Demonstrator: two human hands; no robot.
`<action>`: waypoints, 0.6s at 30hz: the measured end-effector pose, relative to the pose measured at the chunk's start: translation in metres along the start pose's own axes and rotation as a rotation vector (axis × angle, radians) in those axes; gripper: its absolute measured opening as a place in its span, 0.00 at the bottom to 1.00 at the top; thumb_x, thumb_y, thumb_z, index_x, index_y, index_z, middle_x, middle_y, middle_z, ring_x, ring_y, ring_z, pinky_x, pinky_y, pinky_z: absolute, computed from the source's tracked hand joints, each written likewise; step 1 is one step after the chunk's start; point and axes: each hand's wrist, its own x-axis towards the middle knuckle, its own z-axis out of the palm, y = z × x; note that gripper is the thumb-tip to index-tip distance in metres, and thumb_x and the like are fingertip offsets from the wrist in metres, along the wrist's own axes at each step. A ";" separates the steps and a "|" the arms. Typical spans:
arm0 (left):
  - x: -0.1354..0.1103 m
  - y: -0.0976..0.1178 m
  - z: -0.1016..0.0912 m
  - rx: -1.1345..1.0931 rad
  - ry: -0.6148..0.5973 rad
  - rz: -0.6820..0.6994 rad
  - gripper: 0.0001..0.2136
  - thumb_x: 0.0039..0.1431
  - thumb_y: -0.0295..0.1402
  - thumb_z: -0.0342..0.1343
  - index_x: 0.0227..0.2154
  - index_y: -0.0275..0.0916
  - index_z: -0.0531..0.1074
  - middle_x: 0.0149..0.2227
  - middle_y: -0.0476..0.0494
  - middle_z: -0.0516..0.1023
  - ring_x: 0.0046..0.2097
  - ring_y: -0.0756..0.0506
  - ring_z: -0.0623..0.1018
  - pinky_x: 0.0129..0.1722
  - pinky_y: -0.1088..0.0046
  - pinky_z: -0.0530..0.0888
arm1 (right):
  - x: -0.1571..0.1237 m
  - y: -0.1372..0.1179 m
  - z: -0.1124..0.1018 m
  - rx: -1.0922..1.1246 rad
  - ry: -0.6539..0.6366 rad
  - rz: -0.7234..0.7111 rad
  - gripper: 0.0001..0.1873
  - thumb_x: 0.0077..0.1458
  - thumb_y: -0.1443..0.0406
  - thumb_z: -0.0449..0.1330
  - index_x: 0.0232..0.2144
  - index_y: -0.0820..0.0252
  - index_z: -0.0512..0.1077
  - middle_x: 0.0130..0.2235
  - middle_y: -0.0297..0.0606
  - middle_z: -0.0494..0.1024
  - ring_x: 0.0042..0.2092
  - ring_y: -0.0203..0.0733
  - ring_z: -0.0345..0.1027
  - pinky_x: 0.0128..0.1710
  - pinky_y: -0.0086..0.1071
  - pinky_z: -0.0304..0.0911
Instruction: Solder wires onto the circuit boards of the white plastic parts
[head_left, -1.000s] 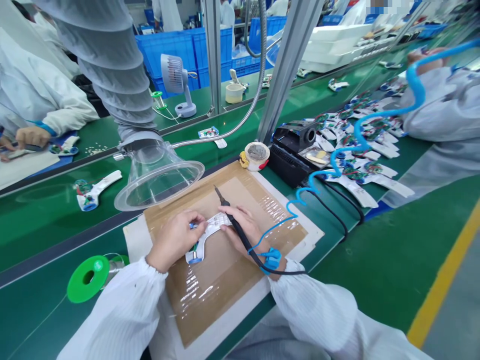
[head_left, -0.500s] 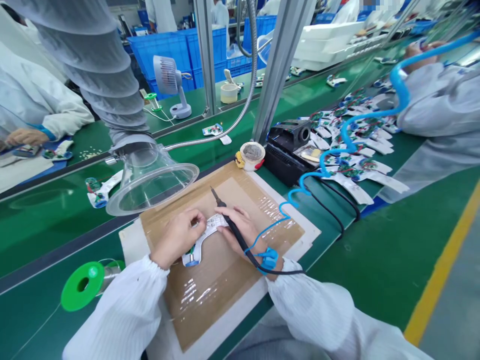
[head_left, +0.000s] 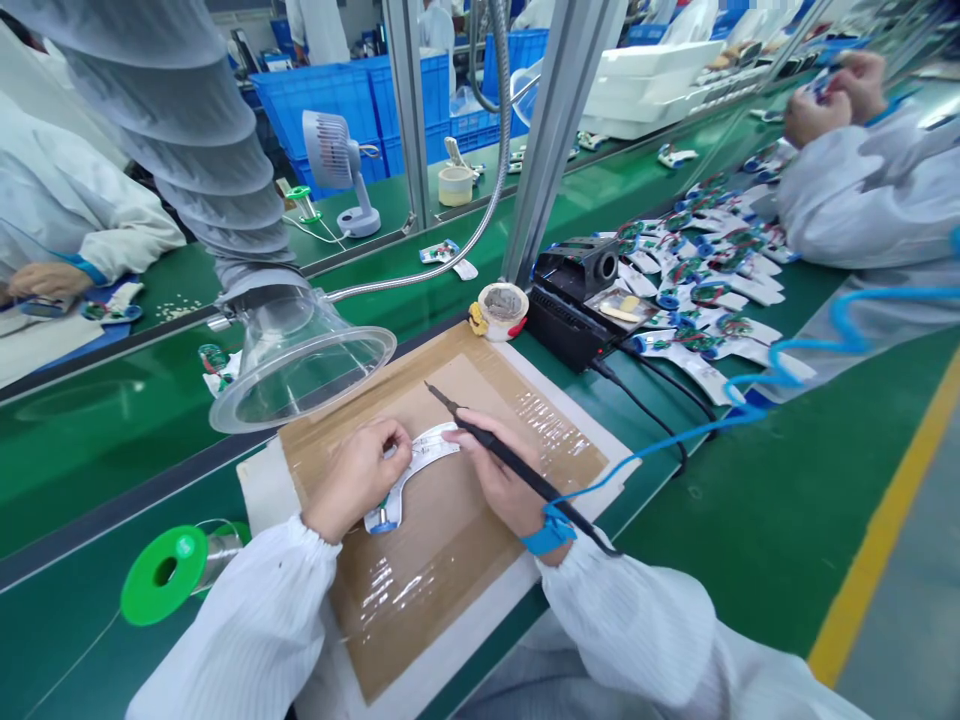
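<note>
I see the left hand (head_left: 356,475) lying curled over the white curved piece (head_left: 420,455). Its fingertips are bent down and pinch the near-left part, which I judge keeps the piece flat and steady. The piece lies in the middle of the brown taped mat (head_left: 465,570), between both hands.

The right hand (head_left: 499,475) has its fingers closed round the soldering iron (head_left: 502,452) in a pen-like grip. The tip points far and left, lifted clear of the piece, while the fingertips rest by the piece's right end.

The clear fume hood (head_left: 300,365) hangs just far-left of the work, likely to draw off smoke. The green solder spool (head_left: 161,575) sits near left, within the left hand's reach. A blue wrist strap (head_left: 547,535) circles the right wrist.
</note>
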 end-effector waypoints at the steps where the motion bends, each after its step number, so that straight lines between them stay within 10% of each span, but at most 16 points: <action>1: 0.000 0.000 0.000 -0.003 -0.001 0.001 0.09 0.58 0.35 0.49 0.29 0.41 0.72 0.32 0.47 0.78 0.34 0.46 0.73 0.35 0.70 0.62 | -0.003 -0.003 -0.002 0.030 0.056 0.022 0.10 0.65 0.62 0.61 0.48 0.50 0.77 0.43 0.36 0.86 0.48 0.44 0.79 0.52 0.40 0.73; 7: 0.000 0.001 -0.001 -0.015 -0.004 -0.009 0.07 0.56 0.34 0.49 0.27 0.41 0.72 0.31 0.49 0.78 0.34 0.47 0.73 0.35 0.71 0.62 | -0.022 -0.004 -0.004 0.085 0.194 0.173 0.09 0.65 0.60 0.58 0.43 0.55 0.77 0.41 0.39 0.84 0.35 0.41 0.80 0.39 0.36 0.76; 18: 0.001 0.000 0.001 0.005 0.008 -0.018 0.07 0.56 0.33 0.50 0.27 0.41 0.72 0.30 0.49 0.77 0.33 0.47 0.72 0.33 0.71 0.61 | -0.023 -0.005 -0.003 -0.012 0.111 0.219 0.07 0.62 0.62 0.58 0.38 0.56 0.76 0.38 0.39 0.83 0.40 0.45 0.79 0.44 0.39 0.74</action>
